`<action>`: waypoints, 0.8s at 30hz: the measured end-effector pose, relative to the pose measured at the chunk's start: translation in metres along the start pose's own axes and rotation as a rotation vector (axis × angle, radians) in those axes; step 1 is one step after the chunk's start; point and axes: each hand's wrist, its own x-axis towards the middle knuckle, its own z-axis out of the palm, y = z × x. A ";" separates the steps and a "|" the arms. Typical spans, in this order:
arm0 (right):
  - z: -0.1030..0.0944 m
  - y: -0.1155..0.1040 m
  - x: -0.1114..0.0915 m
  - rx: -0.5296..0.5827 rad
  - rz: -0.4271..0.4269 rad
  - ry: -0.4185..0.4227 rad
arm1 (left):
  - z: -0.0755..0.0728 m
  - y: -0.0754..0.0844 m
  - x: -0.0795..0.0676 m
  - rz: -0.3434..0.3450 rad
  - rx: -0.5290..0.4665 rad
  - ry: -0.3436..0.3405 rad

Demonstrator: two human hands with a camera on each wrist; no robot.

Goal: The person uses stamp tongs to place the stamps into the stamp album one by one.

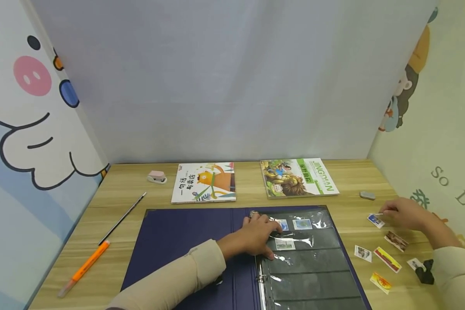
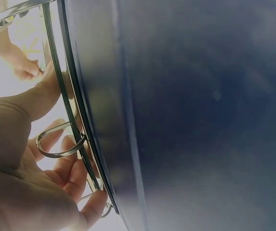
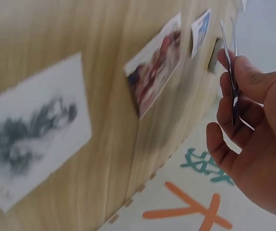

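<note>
My right hand (image 1: 404, 214) pinches a pair of metal tweezers (image 3: 233, 72) between thumb and fingers. In the head view, the tweezers' tips are right at a blue stamp (image 1: 376, 220) on the table's right side. My left hand (image 1: 254, 234) rests with fingers spread on the black page (image 1: 310, 262) of an open, dark blue stamp album (image 1: 190, 230), beside its metal rings (image 2: 60, 139). Clear pockets on that page hold several stamps, among them a bird-like blue-green one (image 1: 302, 224) and a greyish one (image 1: 284, 244), partly beside my fingers.
Loose stamps lie right of the album, including a brown one (image 1: 396, 241) and a red-yellow one (image 1: 387, 259). A black clip-like object (image 1: 425, 272) and grey eraser-like block (image 1: 367, 195) are nearby. Two books (image 1: 204, 182) stand behind; an orange marker (image 1: 84, 268) and a thin dark rod (image 1: 122, 218) lie left.
</note>
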 end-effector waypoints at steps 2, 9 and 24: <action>-0.001 0.007 -0.002 -0.024 0.012 -0.001 | 0.000 -0.001 0.000 -0.001 0.003 0.001; -0.001 0.024 -0.010 -0.077 0.089 0.003 | -0.002 0.001 -0.002 -0.004 0.004 0.000; 0.006 0.017 -0.011 -0.040 0.062 0.011 | -0.003 0.002 -0.003 -0.011 0.012 -0.007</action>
